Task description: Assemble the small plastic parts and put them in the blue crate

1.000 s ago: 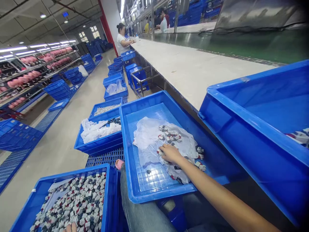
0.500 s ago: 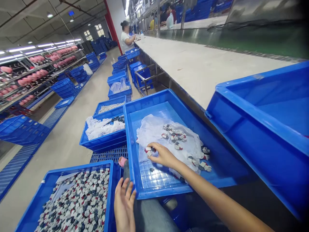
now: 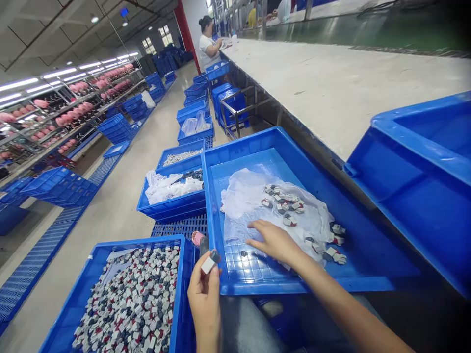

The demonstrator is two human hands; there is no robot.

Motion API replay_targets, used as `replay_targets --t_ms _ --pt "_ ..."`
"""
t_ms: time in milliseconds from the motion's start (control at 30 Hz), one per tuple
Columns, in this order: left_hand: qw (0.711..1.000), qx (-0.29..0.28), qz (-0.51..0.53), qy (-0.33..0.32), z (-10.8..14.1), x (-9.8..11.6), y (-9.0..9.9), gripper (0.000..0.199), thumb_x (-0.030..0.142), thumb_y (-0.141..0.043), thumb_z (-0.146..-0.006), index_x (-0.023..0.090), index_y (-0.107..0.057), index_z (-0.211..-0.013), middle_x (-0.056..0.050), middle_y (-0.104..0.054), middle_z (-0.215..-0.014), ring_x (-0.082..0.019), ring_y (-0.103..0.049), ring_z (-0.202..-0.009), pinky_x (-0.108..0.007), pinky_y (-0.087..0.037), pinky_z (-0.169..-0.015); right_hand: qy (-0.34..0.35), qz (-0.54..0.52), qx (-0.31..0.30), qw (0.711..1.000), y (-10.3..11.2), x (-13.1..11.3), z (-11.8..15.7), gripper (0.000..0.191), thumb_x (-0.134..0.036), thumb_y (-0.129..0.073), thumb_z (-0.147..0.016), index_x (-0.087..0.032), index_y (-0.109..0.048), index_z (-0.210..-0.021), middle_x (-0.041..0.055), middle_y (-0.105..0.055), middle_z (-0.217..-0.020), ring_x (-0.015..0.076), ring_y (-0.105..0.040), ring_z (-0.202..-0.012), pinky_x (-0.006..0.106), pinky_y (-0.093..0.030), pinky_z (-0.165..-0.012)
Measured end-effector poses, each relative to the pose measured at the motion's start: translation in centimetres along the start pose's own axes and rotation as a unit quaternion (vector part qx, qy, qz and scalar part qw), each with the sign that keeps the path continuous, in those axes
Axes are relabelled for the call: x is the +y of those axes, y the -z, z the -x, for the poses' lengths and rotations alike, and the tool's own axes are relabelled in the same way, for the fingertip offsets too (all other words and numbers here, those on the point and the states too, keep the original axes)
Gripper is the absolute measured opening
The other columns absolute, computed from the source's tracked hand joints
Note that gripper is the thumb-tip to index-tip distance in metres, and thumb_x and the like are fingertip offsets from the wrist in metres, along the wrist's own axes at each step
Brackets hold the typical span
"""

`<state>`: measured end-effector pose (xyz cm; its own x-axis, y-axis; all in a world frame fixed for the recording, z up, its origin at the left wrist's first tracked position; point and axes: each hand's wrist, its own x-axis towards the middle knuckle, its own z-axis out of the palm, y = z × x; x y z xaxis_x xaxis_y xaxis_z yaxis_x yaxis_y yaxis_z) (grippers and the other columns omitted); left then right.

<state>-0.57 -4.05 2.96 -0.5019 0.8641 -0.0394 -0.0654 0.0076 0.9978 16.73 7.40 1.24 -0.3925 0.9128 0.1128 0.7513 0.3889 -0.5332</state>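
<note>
A factory hall with a pale, smooth floor (image 3: 121, 196) runs into the distance, and a long white-topped table (image 3: 324, 88) stretches along its right side, bordered by a green strip (image 3: 386, 32). Grey metal racks (image 3: 77, 115) of pink rounded items line the left, and a co-worker in a white top (image 3: 209, 46) is at the table's far end.

A deep blue plastic bin (image 3: 412, 181) stands at the right edge. Beside it, a wide, shallow blue plastic tray (image 3: 257, 288) contains a crumpled translucent white plastic sheet (image 3: 248, 191). At lower left, a blue plastic crate (image 3: 140, 241) is heaped with small white, dark grey and red blocks (image 3: 136, 299). Just beyond the tray, another blue container (image 3: 184, 210) has white plastic and dark pieces in it.

The right hand (image 3: 277, 242) is over the sheet, thumb and forefinger well apart; whether it touches the plastic I cannot tell. The left hand (image 3: 206, 299), between crate and tray, pinches one white-and-dark-grey block (image 3: 209, 264) upright between thumb and fingers.

More such blocks (image 3: 285, 200) lie clustered on the sheet, and a tiny dark piece (image 3: 243, 253) sits on the tray's bare base.
</note>
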Motion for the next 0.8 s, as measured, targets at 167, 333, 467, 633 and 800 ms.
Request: replay_targets --t_ms 167,333,467,633,800 --pt "0.999 0.035 0.032 0.023 -0.3 1.0 0.6 0.042 0.042 -0.062 -0.068 0.019 -0.057 -0.103 -0.009 -0.062 -0.105 -0.023 -0.058 -0.098 -0.031 -0.049 -0.078 -0.095 0.072 -0.051 0.992 0.0 4.4 -1.4 0.025 -0.028 -0.053 -0.075 -0.017 -0.057 -0.098 0.0110 -0.059 -0.102 0.0276 -0.055 -0.093 0.036 -0.042 -0.074" --pt "0.990 0.108 0.085 0.042 -1.8 1.7 2.5 0.036 0.038 -0.065 -0.066 0.019 -0.057 -0.095 -0.008 -0.061 -0.107 -0.025 -0.058 -0.098 -0.038 -0.046 -0.086 -0.134 0.114 -0.157 0.972 -1.1 7.3 -2.9 0.036 -0.021 -0.070 -0.056 -0.016 -0.058 -0.090 0.0099 -0.059 -0.096 0.0275 -0.055 -0.086 0.034 -0.041 -0.066" --pt "0.911 0.329 0.248 0.031 -4.0 1.1 8.8 0.033 0.042 -0.050 -0.076 0.024 -0.047 -0.104 -0.006 -0.048 -0.127 -0.019 -0.047 -0.115 -0.033 -0.041 -0.094 -0.133 0.115 -0.181 0.968 -2.5 8.4 -2.8 0.043 -0.025 -0.069 -0.063 -0.014 -0.053 -0.101 0.0083 -0.052 -0.105 0.0206 -0.052 -0.088 0.033 -0.042 -0.071" --pt "0.875 0.325 0.325 0.153 -4.5 -3.6 15.4 0.036 0.038 -0.034 -0.080 0.024 -0.037 -0.113 -0.010 -0.032 -0.138 -0.021 -0.044 -0.117 -0.038 -0.049 -0.083 -0.131 0.063 -0.138 0.980 -2.9 8.7 -2.5 0.029 -0.028 -0.060 -0.073 -0.013 -0.052 -0.097 0.0066 -0.053 -0.098 0.0165 -0.052 -0.081 0.033 -0.042 -0.072" --pt "0.914 0.231 0.229 0.240 -2.0 -9.6 13.1 0.023 0.040 -0.053 -0.068 0.026 -0.052 -0.086 -0.002 -0.055 -0.111 -0.019 -0.045 -0.115 -0.028 -0.046 -0.081 -0.103 -0.042 -0.053 0.992 -2.6 8.3 -2.7 0.037 -0.024 -0.055 -0.073 -0.015 -0.047 -0.107 0.0061 -0.057 -0.096 0.0167 -0.054 -0.082 0.026 -0.041 -0.070"
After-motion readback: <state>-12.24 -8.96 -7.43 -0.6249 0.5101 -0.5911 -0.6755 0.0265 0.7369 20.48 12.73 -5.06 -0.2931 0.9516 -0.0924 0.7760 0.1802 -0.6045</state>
